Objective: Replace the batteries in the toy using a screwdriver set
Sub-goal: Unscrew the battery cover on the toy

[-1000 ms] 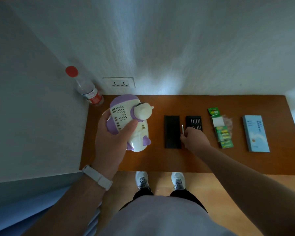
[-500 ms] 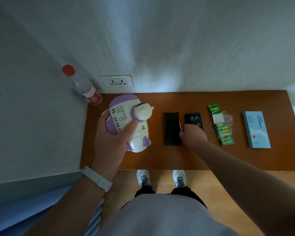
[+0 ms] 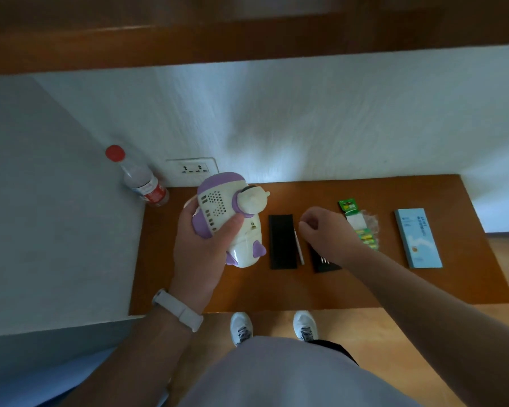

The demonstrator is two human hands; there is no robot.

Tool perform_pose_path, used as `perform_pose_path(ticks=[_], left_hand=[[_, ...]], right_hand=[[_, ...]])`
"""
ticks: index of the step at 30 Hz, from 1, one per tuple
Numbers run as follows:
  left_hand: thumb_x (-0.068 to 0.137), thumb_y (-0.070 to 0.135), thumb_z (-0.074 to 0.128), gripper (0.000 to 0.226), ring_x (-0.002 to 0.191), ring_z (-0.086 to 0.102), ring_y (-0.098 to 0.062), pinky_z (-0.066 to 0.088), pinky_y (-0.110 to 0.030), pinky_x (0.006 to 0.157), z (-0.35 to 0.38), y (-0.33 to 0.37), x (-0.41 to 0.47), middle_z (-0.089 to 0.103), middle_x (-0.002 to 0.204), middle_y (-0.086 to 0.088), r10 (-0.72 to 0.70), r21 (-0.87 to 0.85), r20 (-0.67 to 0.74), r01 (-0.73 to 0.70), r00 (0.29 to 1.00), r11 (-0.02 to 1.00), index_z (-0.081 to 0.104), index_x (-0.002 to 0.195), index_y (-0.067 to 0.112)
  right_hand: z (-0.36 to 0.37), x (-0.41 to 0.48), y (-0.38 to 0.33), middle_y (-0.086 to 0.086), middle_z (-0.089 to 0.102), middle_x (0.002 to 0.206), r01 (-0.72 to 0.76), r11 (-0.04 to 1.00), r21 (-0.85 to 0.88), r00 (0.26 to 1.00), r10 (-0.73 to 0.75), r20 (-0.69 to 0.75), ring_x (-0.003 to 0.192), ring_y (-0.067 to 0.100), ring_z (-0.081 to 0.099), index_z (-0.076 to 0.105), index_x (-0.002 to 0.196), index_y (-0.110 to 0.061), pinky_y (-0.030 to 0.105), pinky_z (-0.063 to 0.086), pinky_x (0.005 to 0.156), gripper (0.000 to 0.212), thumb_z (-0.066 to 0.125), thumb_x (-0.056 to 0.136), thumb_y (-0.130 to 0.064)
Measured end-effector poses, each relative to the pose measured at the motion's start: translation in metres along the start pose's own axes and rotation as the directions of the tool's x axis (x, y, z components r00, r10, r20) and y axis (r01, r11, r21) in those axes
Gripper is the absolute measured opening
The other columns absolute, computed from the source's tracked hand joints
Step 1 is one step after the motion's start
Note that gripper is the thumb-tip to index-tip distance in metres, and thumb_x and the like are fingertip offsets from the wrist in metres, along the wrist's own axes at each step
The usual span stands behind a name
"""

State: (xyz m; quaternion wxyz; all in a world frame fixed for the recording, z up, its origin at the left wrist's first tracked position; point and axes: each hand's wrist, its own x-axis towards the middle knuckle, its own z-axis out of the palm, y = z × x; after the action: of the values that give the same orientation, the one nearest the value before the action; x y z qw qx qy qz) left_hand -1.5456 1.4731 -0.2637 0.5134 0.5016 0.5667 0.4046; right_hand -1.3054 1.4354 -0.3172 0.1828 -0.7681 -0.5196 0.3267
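My left hand (image 3: 202, 248) grips the white and purple toy (image 3: 232, 218) and holds it above the left part of the wooden shelf (image 3: 423, 286). The screwdriver set lies in two black parts: the lid (image 3: 282, 242) and the bit tray (image 3: 323, 262), which my right forearm partly covers. A thin silver screwdriver (image 3: 299, 248) lies between them. My right hand (image 3: 325, 227) hovers over the tray with curled fingers, its fingertips close to the screwdriver's far end. Anything held between them is too small to see. A green battery pack (image 3: 359, 224) lies just right of that hand.
A water bottle (image 3: 141, 180) with a red cap stands in the back left corner, beside a wall socket (image 3: 192, 168). A light blue box (image 3: 417, 237) lies at the right of the shelf. White walls close the back and left. My shoes (image 3: 272, 326) stand below the front edge.
My right hand has moved from the near part of the screwdriver up toward its far end. The screwdriver still lies between lid and tray. My left hand keeps the toy. The camera has tilted up.
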Motion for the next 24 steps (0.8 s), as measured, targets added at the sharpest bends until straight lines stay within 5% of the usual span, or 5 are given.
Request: perform_pose_path(ticks=[4,10,15,24], left_hand=[[0.063,0.051,0.08,0.057,0.097,0.061,0.016,0.054,-0.011,0.06,0.012,0.017,-0.003,0.064,0.1,0.037,0.026,-0.043,0.016,-0.026,1.0,0.999,0.051,0.112,0.051],[0.058,0.051,0.08,0.069,0.094,0.064,0.013,0.055,-0.013,0.062,0.023,0.031,-0.009,0.067,0.099,0.032,0.044,-0.11,0.009,-0.043,0.999,0.993,0.053,0.121,0.043],[0.06,0.046,0.089,0.079,0.091,0.066,0.011,0.055,-0.013,0.063,0.032,0.038,-0.012,0.068,0.097,0.03,0.07,-0.113,-0.01,-0.07,0.998,0.991,0.052,0.128,0.035],[0.077,0.027,0.084,0.06,0.087,0.06,0.022,0.049,-0.004,0.057,0.035,0.031,-0.01,0.061,0.089,0.045,0.107,0.005,-0.078,-0.107,0.991,0.994,0.047,0.124,0.035]], right_hand=[[-0.028,-0.023,-0.035,-0.016,0.062,0.081,0.224,0.973,0.052,0.971,-0.219,-0.093,0.073,-0.002,0.057,0.063,0.092,-0.034,0.015,0.044,0.057,0.008,0.055,0.093,-0.033],[-0.055,-0.054,-0.075,-0.01,0.059,0.081,0.54,0.842,0.018,0.828,-0.527,-0.194,0.073,0.003,0.052,0.069,0.098,-0.016,0.011,0.039,0.061,0.011,0.061,0.091,-0.019],[-0.056,-0.056,-0.085,-0.011,0.059,0.081,0.542,0.839,0.046,0.82,-0.516,-0.248,0.072,0.003,0.052,0.071,0.097,-0.015,0.008,0.04,0.063,0.008,0.069,0.09,-0.014],[-0.047,-0.053,-0.093,-0.021,0.059,0.074,0.4,0.881,0.252,0.911,-0.351,-0.218,0.074,-0.002,0.056,0.064,0.087,-0.031,0.006,0.043,0.064,0.012,0.067,0.092,-0.02]])
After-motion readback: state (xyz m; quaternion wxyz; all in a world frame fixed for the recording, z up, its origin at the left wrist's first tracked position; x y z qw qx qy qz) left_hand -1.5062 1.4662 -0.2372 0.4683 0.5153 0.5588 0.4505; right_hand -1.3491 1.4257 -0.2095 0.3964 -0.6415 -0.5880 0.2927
